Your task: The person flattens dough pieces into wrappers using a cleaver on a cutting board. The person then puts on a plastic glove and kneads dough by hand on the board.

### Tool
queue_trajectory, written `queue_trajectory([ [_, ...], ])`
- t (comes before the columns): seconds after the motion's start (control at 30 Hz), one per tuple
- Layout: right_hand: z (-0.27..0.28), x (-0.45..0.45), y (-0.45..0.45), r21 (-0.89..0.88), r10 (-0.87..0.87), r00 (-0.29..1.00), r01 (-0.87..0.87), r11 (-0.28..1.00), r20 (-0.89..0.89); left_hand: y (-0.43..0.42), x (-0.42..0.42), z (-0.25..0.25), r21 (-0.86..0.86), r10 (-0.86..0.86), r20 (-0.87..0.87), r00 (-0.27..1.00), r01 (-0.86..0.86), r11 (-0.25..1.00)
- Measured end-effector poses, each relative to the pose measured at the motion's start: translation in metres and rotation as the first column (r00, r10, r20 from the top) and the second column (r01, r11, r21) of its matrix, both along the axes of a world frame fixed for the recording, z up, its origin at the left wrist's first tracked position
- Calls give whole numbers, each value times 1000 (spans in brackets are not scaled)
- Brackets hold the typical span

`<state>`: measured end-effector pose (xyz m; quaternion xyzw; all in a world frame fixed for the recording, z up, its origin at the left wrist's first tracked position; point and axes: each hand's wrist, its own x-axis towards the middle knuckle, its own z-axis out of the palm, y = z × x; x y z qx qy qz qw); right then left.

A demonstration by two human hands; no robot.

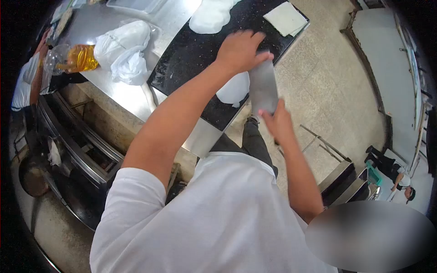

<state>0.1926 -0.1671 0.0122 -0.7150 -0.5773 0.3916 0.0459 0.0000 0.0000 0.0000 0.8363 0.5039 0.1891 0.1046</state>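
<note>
My right hand (278, 123) is closed at the lower end of a wide, flat metal blade (264, 86), beside the black board's edge. At the blade's upper end is my left hand (241, 51), its thumb against the metal and its other fingers apart over the board, slightly blurred. A flat white dough-like piece (234, 89) lies on the black board (182, 63) just left of the blade. Farther up the board is a larger white mass (210, 17). White square sheets (286, 19) lie at the board's upper right corner.
A white plastic bag (123, 48) and a bottle of yellow liquid (83, 58) stand on the metal counter (123, 98). To the left are a stove (75, 150) and a dark wok (34, 175). One person (27, 84) is at far left, another (395, 173) at far right.
</note>
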Motion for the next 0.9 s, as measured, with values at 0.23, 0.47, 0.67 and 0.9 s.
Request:
queue_trajectory([
  [0.23,41,12,-106,-134,133,985,-119,984,109,-95,-47,4,-525,234,226,946,-85,847],
  [0.47,20,6,51,171,167,986,-166,971,8,-113,-48,-11,-459,444,402,801,-243,854],
  [0.67,-13,-21,45,27,552,812,-557,830,-191,-134,-49,20,-616,537,451,713,-187,765],
  [0.9,-1,80,110,-103,636,724,-677,728,-267,-63,-54,36,-717,768,631,110,-294,632],
])
